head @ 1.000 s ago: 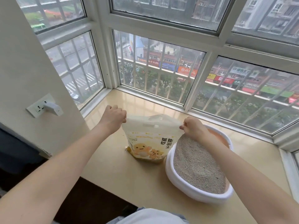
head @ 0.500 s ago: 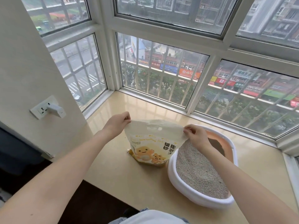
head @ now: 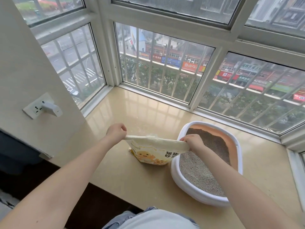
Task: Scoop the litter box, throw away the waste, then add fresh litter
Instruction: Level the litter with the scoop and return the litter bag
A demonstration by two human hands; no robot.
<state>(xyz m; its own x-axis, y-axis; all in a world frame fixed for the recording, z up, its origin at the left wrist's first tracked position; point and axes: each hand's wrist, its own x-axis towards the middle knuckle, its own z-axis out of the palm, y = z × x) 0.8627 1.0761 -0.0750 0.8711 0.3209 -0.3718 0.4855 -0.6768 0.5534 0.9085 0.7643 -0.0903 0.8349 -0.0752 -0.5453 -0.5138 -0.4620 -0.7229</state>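
Cream-yellow litter bag [head: 153, 154] with cartoon animals, white litter box [head: 189, 184] with orange liner, grey litter [head: 196, 172].

Upper-floor home, bay window sill [head: 125, 176], barred windows [head: 165, 66] over shopfronts, wall socket [head: 37, 107], litter box [head: 204, 198]

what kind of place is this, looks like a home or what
Most likely a flat's bay window, high above a street. Barred windows wrap a glossy stone ledge overlooking shopfronts, a litter box sits on it, and a wall socket is nearby.
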